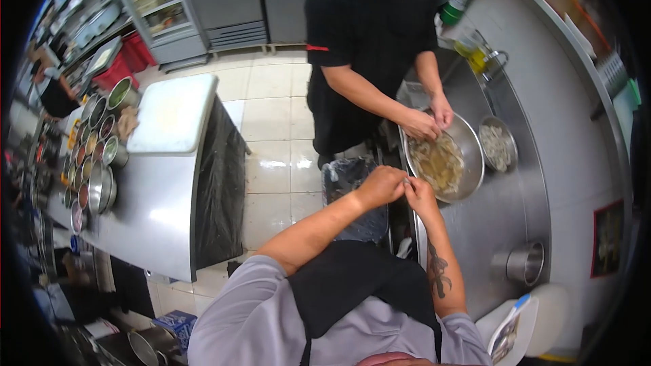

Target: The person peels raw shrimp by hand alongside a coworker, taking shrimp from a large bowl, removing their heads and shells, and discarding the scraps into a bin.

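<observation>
My left hand (381, 187) and my right hand (420, 198) meet near the counter's front edge. Both are closed, fingertips pinched around a small greyish piece (407, 181) that looks like a shrimp, mostly hidden by the fingers. Just beyond my right hand sits a large steel bowl (475, 179) holding pale brown shrimp-like pieces (437, 163) in liquid. A co-worker's hands (432, 124) work over the far rim of that bowl. To its right stands a smaller steel bowl (513, 163) full of greyish peeled shrimp (497, 146).
Below my hands is a bin lined with a dark bag (366, 220). On the steel counter (502, 224) stands a metal pot (525, 262). A co-worker in black (366, 34) stands opposite. At left, a prep table (156, 210) carries a white cutting board (173, 112) and several containers.
</observation>
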`<move>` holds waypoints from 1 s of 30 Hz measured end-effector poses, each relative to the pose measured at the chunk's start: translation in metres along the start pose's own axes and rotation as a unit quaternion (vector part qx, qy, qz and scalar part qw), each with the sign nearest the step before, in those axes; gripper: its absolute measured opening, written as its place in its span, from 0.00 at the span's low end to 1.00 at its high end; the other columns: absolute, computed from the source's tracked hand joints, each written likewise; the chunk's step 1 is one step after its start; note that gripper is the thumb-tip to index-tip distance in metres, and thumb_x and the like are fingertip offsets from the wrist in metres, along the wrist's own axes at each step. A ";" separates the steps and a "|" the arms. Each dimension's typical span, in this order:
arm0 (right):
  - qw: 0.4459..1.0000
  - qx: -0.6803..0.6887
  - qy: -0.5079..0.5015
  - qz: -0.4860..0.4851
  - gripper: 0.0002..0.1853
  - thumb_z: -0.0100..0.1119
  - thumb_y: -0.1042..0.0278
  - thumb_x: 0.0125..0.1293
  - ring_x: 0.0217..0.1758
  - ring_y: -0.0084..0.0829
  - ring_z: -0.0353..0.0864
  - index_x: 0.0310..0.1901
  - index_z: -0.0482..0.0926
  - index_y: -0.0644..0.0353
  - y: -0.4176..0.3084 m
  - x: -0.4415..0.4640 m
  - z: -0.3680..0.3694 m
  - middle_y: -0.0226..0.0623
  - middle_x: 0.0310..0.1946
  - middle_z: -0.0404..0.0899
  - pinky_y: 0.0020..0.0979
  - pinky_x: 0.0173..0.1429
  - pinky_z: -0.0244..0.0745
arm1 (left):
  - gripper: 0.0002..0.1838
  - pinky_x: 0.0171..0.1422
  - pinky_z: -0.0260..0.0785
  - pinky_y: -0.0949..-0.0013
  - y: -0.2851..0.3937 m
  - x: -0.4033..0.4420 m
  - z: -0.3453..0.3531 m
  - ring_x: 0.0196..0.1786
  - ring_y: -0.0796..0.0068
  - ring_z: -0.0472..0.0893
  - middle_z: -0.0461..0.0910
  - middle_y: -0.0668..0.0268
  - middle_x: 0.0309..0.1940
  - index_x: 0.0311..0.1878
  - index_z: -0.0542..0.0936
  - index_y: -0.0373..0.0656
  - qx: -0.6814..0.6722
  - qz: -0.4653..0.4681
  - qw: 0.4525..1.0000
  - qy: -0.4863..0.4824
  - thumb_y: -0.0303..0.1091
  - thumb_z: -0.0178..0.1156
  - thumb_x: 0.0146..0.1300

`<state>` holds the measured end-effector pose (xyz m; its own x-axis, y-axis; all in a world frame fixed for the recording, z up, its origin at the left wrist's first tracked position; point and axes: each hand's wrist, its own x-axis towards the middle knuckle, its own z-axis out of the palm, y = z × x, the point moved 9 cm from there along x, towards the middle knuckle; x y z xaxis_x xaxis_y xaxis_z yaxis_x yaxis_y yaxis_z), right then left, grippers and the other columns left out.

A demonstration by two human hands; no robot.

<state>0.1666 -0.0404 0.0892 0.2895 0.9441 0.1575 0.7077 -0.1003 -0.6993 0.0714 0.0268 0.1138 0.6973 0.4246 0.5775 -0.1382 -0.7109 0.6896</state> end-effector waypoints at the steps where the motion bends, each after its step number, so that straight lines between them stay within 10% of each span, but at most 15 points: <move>1: 1.000 -0.015 -0.006 0.023 0.11 0.55 0.70 0.64 0.38 0.50 0.81 0.43 0.81 0.68 0.005 0.000 0.001 0.53 0.33 0.80 0.41 0.43 0.74 | 0.05 0.40 0.72 0.49 -0.003 -0.001 0.004 0.33 0.46 0.79 0.79 0.51 0.25 0.31 0.78 0.37 0.008 -0.001 1.000 -0.021 0.26 0.58 0.50; 30: 0.996 -0.065 0.053 -0.025 0.06 0.58 0.72 0.61 0.33 0.53 0.77 0.35 0.80 0.66 -0.011 -0.018 -0.003 0.52 0.28 0.76 0.44 0.39 0.71 | 0.09 0.44 0.74 0.52 -0.015 -0.012 0.028 0.38 0.46 0.82 0.81 0.47 0.32 0.39 0.81 0.35 0.017 -0.052 0.996 -0.073 0.24 0.56 0.55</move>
<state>0.1561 -0.0575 0.0961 0.3129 0.9114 0.2672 0.7985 -0.1001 -0.5936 0.0852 0.0170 0.0841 0.8020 0.4124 0.4320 -0.0375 -0.6871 0.7256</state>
